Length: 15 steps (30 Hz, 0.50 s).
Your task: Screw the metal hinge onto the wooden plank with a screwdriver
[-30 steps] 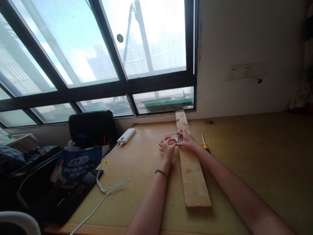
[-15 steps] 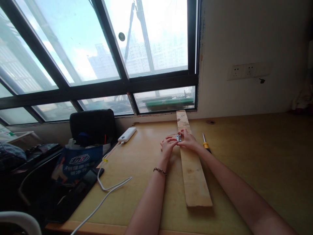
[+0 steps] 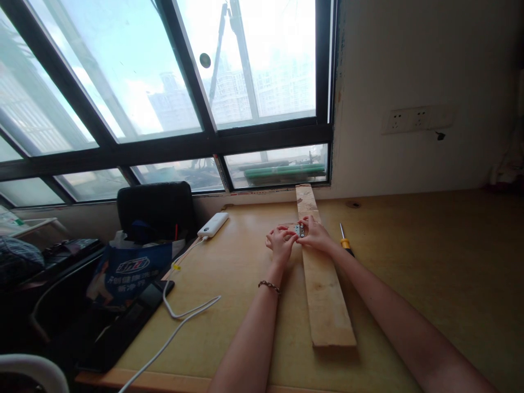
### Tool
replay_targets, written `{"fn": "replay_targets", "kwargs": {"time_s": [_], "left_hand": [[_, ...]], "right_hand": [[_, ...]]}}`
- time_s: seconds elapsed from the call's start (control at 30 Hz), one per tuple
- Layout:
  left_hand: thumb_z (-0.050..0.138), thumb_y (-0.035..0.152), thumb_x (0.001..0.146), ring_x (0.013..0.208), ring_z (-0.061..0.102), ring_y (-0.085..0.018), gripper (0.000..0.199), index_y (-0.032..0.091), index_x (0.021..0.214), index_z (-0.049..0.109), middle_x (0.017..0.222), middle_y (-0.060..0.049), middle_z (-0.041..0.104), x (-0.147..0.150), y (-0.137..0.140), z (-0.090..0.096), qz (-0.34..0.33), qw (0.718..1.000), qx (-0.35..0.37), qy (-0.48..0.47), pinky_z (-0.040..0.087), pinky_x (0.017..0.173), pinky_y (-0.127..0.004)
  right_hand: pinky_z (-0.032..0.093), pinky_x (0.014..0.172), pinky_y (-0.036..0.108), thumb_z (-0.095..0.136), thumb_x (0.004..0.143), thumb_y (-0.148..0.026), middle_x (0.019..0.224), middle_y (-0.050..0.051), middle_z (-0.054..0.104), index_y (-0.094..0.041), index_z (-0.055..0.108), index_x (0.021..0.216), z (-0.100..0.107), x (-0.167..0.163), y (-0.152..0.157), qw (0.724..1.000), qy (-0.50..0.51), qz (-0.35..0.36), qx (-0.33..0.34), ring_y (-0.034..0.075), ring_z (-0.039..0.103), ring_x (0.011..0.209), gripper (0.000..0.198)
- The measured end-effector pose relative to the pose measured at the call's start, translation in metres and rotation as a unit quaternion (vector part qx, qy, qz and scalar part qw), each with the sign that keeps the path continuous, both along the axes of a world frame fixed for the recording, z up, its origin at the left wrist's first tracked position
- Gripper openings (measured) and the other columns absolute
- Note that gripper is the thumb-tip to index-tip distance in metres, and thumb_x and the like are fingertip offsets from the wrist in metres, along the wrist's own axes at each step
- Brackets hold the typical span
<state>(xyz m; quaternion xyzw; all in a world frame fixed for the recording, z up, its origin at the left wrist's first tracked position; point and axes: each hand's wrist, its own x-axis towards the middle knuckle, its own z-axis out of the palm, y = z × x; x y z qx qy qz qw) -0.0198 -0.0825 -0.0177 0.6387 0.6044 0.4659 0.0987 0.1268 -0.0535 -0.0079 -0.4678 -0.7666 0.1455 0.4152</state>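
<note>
A long wooden plank lies lengthwise on the table, its far end near the window. At the plank's left edge, partway along, is a small shiny metal hinge with dark holes or screws in it. My right hand rests over the plank, thumb and fingertips closed about the hinge's near and far ends. From the left, my left hand reaches in with bent fingers, its thumb and a fingertip pressed at the hinge's left side. Parts of the left fingers are hidden behind that hand. A yellow-and-black screwdriver lies right of the plank.
On the table's left stand a white power bank and its white cable. A black chair, a blue printed bag and a dark flat object are at the left edge. Wall sockets are at upper right.
My left hand's fingers have shifted slightly left, staying at the hinge. My right hand, the plank and the screwdriver are nearly unchanged.
</note>
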Motion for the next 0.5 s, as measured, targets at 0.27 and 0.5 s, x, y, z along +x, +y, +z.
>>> {"fn": "replay_targets", "kwargs": {"time_s": [0.27, 0.5], "left_hand": [[0.054, 0.029, 0.076, 0.106, 0.038, -0.024, 0.012, 0.024, 0.077, 0.064, 0.102, -0.004, 0.055, 0.0061, -0.0056, 0.0001, 0.000, 0.997, 0.053, 0.049, 0.018, 0.095, -0.045], [0.060, 0.034, 0.070, 0.103, 0.043, -0.023, 0.013, 0.023, 0.073, 0.067, 0.098, -0.004, 0.059, 0.0018, 0.0021, -0.0047, -0.055, 0.995, 0.013, -0.087, 0.027, 0.092, -0.041]], "right_hand": [[0.042, 0.082, 0.034, 0.071, 0.051, -0.032, 0.104, 0.007, 0.058, -0.020, 0.039, 0.098, 0.0011, -0.0010, -0.0014, 1.000, 0.008, 0.004, -0.011, 0.023, 0.055, 0.100, 0.058], [0.042, 0.081, 0.034, 0.071, 0.051, -0.033, 0.102, 0.007, 0.058, -0.020, 0.039, 0.099, 0.0034, -0.0010, -0.0031, 1.000, 0.005, -0.003, -0.012, 0.023, 0.056, 0.097, 0.058]]}}
